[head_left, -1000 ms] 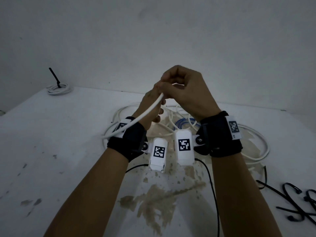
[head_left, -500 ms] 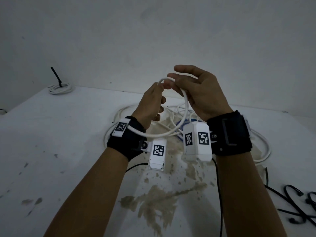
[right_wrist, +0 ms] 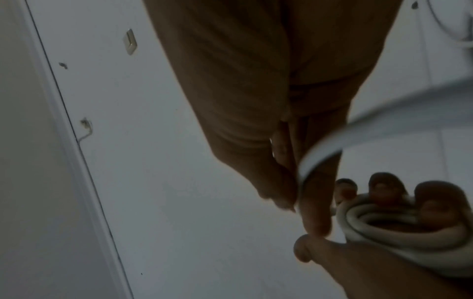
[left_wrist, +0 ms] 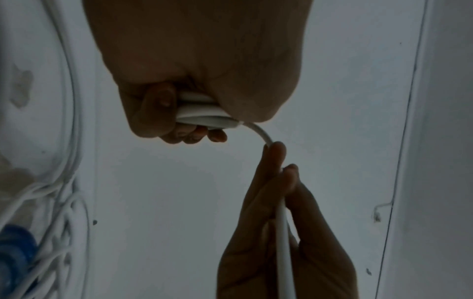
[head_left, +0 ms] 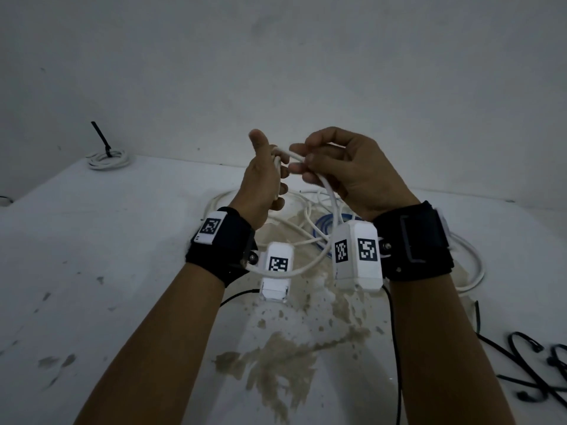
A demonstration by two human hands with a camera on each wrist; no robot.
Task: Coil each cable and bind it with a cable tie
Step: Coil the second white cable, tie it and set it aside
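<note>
— What does the left hand (head_left: 260, 179) hold?

— It holds a small coil of thick white round cable (left_wrist: 202, 112). In the left wrist view the fingers (left_wrist: 153, 109) are curled around some loops of it, and the loops are pressed against the palm. In the head view the thumb points up. Both hands are raised above the white table with brown worn patches (head_left: 92, 271).

— And the right hand (head_left: 346, 173)?

— It is just beside the left one. The right fingers (left_wrist: 275, 159) lie rather straight along the same cable, and the cable passes between them, so they pinch it lightly. From there the cable hangs down in a long loop in front of the two wrists.

— Where is the rest of the cable?

— A loose heap of white cable (head_left: 306, 216) lies on the table behind the hands, and a blue coiled cable (head_left: 322, 231) lies in the middle of it. I cannot tell which strand of the heap joins the held one.

— Is some cable already bound?

— Yes. At the far left corner of the table lies a small white coil with a black plastic cable tie (head_left: 106, 156), and the tail of the tie stands up. At the near right several loose black cable ties (head_left: 527, 363) lie on the table.
</note>
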